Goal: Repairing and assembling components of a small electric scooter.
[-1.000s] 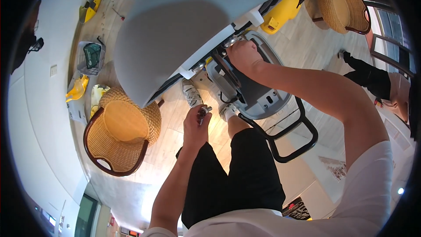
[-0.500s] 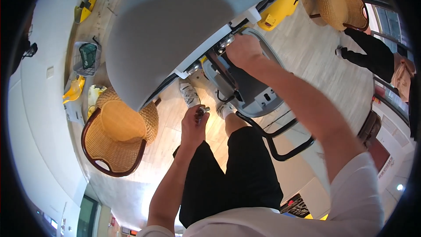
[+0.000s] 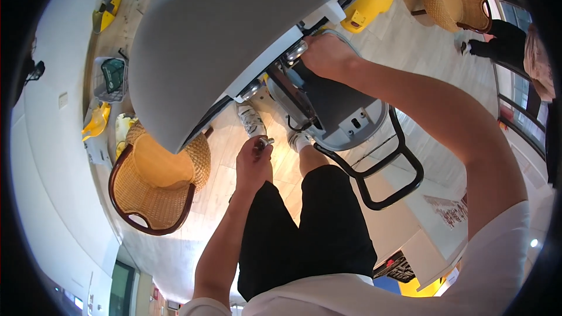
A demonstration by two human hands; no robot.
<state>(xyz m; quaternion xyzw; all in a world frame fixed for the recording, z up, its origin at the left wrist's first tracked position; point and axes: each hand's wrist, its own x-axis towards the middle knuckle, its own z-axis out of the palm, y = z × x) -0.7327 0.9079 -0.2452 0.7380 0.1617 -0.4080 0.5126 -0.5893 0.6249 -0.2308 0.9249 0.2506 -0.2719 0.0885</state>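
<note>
Floorboards (image 3: 225, 182) bear a wicker chair (image 3: 164, 164); left fingers (image 3: 250, 147) grip a metal piece (image 3: 267, 141), right fingers (image 3: 312, 52) unclear.

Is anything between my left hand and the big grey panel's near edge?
Nothing visible blocks it: your left hand, holding a small metal piece, has open air before the grey panel; your shoe sits lower.

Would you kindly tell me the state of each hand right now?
Left hand: closed on a small shiny metal part.
Right hand: beside a round metal fitting, fingers mostly hidden; grip cannot be told.
</note>
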